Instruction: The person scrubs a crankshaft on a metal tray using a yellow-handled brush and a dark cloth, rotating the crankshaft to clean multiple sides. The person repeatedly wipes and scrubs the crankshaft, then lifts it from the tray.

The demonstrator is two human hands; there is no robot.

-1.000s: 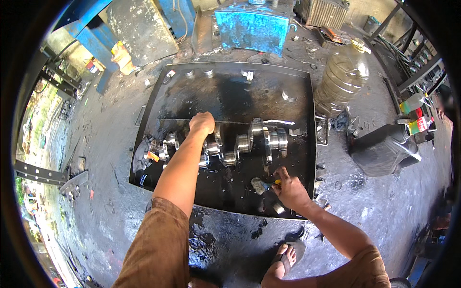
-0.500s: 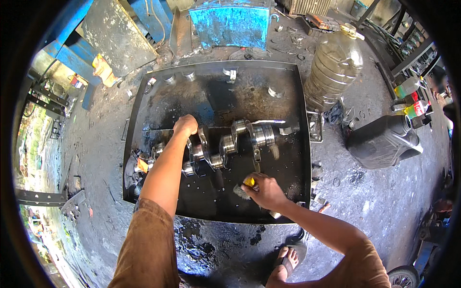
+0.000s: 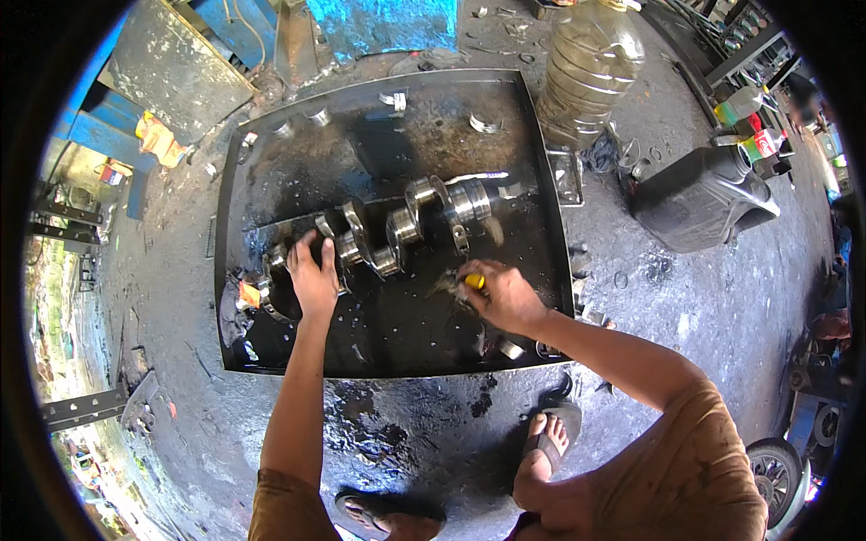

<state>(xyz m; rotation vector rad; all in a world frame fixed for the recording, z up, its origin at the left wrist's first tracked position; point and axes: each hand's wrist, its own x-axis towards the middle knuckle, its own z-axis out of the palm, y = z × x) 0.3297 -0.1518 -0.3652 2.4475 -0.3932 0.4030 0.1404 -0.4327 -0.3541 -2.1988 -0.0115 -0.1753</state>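
A shiny metal crankshaft (image 3: pixel 410 224) lies slantwise across a wide black metal tray (image 3: pixel 541 194) on the floor. My left hand (image 3: pixel 314 278) rests over its left part, thumb and fingers apart, the fingertips touching or close to the metal. Below the crankshaft's right end, my right hand (image 3: pixel 507 298) is closed round a brush (image 3: pixel 475 281) with a yellow handle. Its dark bristles point left over the tray floor and are smeared by motion. An orange scrap (image 3: pixel 250 294) and a grey rag (image 3: pixel 233 317) lie by the crankshaft's left end.
Curved bearing shells (image 3: pixel 485 123) sit along the tray's far side. To the right stand a large clear plastic jug (image 3: pixel 591 81) and a black canister (image 3: pixel 699 198). A blue metal box (image 3: pixel 383 25) is beyond the tray. My sandalled foot (image 3: pixel 548 437) is near its front edge.
My left hand has come back from the crankshaft's far side to its left part, fingers now spread. My right hand keeps the brush, now nearer the crankshaft. The view has shifted.
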